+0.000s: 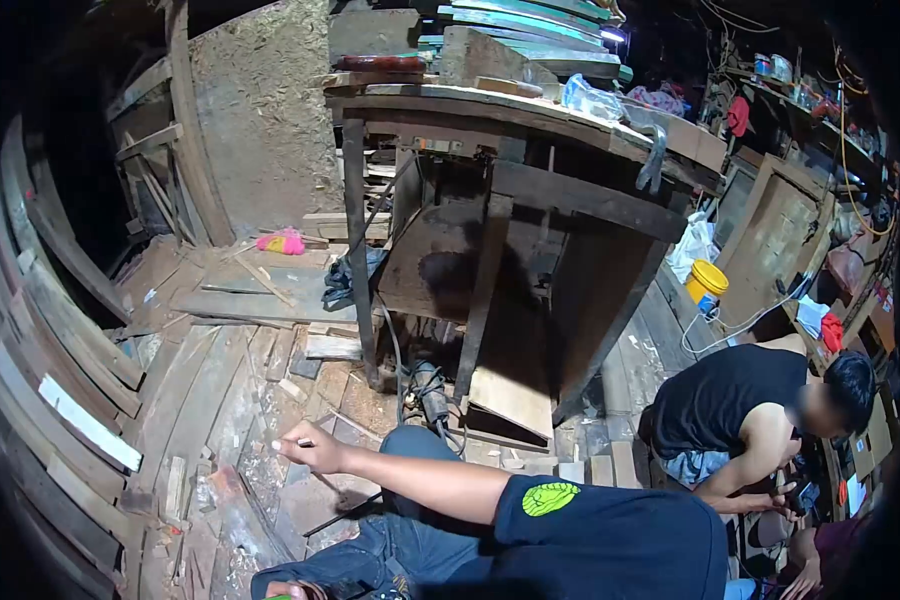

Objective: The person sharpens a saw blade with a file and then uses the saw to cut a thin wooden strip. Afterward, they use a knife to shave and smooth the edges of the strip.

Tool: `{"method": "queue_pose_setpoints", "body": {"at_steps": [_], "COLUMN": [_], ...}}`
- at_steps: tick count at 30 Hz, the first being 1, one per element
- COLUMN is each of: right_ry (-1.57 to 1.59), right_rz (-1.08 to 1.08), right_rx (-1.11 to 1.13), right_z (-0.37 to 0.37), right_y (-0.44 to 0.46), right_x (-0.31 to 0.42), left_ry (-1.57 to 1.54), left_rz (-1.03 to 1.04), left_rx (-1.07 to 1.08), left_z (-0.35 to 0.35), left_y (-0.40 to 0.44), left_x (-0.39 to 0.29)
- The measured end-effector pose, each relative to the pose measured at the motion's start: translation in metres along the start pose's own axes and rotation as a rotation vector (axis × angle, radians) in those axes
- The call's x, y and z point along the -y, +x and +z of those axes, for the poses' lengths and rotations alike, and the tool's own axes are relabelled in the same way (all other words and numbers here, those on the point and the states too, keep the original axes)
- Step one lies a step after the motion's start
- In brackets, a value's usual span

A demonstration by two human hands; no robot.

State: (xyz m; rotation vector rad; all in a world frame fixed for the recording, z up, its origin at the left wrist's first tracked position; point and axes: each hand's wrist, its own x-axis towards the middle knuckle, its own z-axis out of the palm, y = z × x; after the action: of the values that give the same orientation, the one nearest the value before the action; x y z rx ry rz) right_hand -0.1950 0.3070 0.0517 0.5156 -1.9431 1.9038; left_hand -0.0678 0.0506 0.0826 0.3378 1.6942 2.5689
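Note:
My right hand (310, 447) reaches out over the littered plank floor at the end of a bare forearm. Its fingers are closed, with a small pale tip and a dark bit showing at them; I cannot make out what they hold. At the bottom edge my left hand (292, 589) is mostly cut off, its visible fingers bent around something green (286, 597) whose kind does not show. A thin dark rod (342, 515) slants between my hands, beside my jeans (360, 550).
A wooden workbench (590, 205) stands ahead, with a corded power tool (430, 395) by its foot. Boards (60, 360) lean along the left. Wood scraps (332, 345) litter the floor. At right a person (730, 410) crouches, holding a dark object, near a yellow bucket (706, 280).

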Motion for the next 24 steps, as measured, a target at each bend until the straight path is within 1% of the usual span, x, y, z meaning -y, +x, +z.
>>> {"method": "queue_pose_setpoints", "body": {"at_steps": [3, 4, 6, 7, 8, 9, 10, 11, 12, 13, 14, 16, 17, 18, 20, 22, 24], "right_ry": [0.007, 0.007, -0.028, 0.002, -0.122, -0.147, 0.107, 0.005, -0.114, 0.184, 0.089, 0.149, 0.086, 0.02, 0.237, 0.265, 0.292], "right_rz": [-0.005, -0.022, 0.043, 0.044, -0.164, -0.06, 0.244, 0.056, -0.066, 0.19, 0.204, 0.125, 0.103, 0.077, -0.064, -0.158, -0.118], "right_rx": [0.039, 0.012, 0.004, 0.014, -0.277, -0.094, 0.025, -0.156, -0.274, 0.011, -0.052, -0.066, -0.15, -0.236, -0.109, 0.012, 0.076], "right_z": [0.0, 0.0, -0.006, -0.008, 0.005, -0.009, -0.018, -0.003, 0.004, -0.011, -0.008, -0.01, -0.008, -0.006, -0.014, -0.009, -0.002], "right_y": [0.002, 0.001, 0.001, -0.001, -0.005, -0.008, -0.014, -0.023, -0.026, -0.027, -0.036, -0.037, -0.041, -0.046, -0.052, -0.059, -0.069], "right_x": [0.005, 0.009, 0.005, -0.004, -0.013, -0.015, -0.02, -0.011, -0.013, 0.007, 0.006, 0.029, 0.041, 0.052, 0.063, 0.099, 0.12], "left_ry": [-0.038, -0.05, -0.066, -0.026, 0.032, -0.029, -0.049, -0.038, -0.086, -0.068, -0.057, 0.055, 0.114, 0.116, 0.031, 0.017, -0.068], "left_rz": [-0.011, -0.018, -0.032, -0.015, 0.007, 0.018, -0.007, 0.015, -0.059, -0.059, -0.058, -0.113, -0.03, -0.034, -0.116, -0.086, -0.051], "left_rx": [-0.008, -0.01, -0.032, -0.041, -0.195, -0.085, -0.047, -0.094, -0.128, -0.102, -0.058, -0.104, -0.149, -0.171, -0.16, -0.17, -0.272], "left_z": [-0.01, -0.014, -0.023, -0.027, -0.038, -0.014, -0.014, -0.002, 0.005, -0.012, -0.029, -0.025, -0.029, -0.031, -0.035, -0.037, -0.034], "left_y": [-0.001, -0.001, -0.004, -0.005, -0.005, -0.005, -0.005, -0.01, -0.014, -0.016, -0.02, -0.021, -0.022, -0.025, -0.026, -0.027, -0.027], "left_x": [0.007, 0.01, 0.015, 0.017, 0.043, 0.02, 0.017, 0.006, -0.008, 0.002, 0.015, 0.006, 0.018, 0.017, 0.014, 0.014, 0.011]}}
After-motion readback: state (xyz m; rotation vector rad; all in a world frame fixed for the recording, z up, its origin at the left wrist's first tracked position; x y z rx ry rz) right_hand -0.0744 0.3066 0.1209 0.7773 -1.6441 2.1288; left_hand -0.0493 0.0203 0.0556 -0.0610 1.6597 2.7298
